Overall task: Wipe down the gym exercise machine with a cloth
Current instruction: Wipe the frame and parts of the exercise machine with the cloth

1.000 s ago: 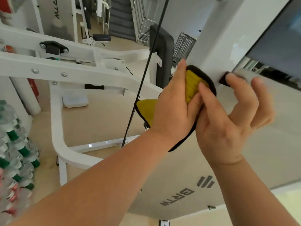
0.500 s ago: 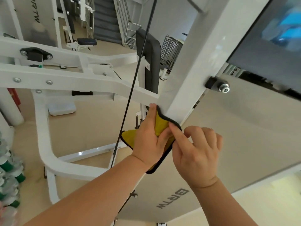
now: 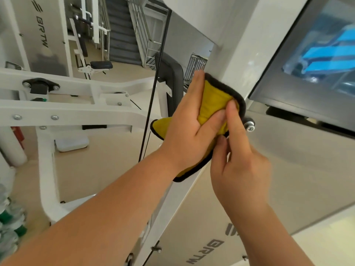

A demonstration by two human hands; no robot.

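Gym hall, white machine frames (image 3: 67,110) behind. Left hand (image 3: 184,135) clamps yellow black-edged microfibre cloth (image 3: 211,100) against white steel upright (image 3: 240,60); right hand (image 3: 242,166) pinches same cloth.

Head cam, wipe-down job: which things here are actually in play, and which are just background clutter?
In play: yellow cloth, left hand and right hand holding it, white machine post under it.
Lying about: water bottles, wire basket, staircase, far bench seat.
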